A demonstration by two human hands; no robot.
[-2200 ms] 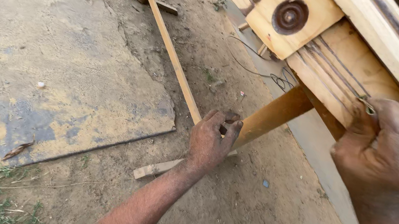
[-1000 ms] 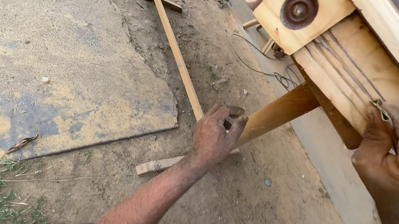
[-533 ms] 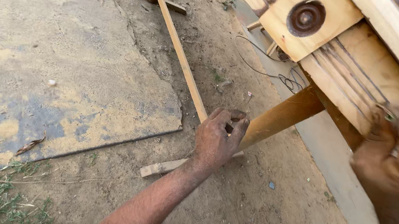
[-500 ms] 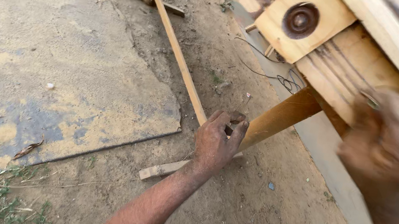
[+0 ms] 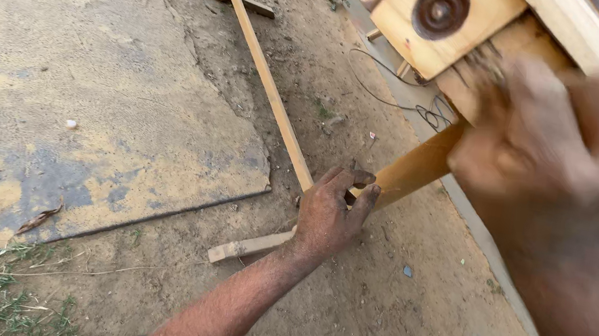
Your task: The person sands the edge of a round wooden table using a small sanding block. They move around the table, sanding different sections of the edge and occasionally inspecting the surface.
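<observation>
Left hand [image 5: 330,216] curls around the lower end of a slanted wooden leg [image 5: 416,169]; right hand [image 5: 557,148], blurred, presses on the wooden frame [image 5: 492,54].

Left fingers pinch the leg just above the dirt ground [image 5: 387,323]; whether the right hand grips anything, I cannot tell. A thin wooden slat [image 5: 268,89] runs toward 11 o'clock, and a round rusty disc [image 5: 440,10] sits at 1 o'clock of the left hand.

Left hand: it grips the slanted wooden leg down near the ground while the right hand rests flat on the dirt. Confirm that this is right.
Not quite. The head view shows the left hand gripping the slanted wooden leg near the ground, but the right hand is not on the dirt: it is up against the wooden frame, blurred.
</observation>
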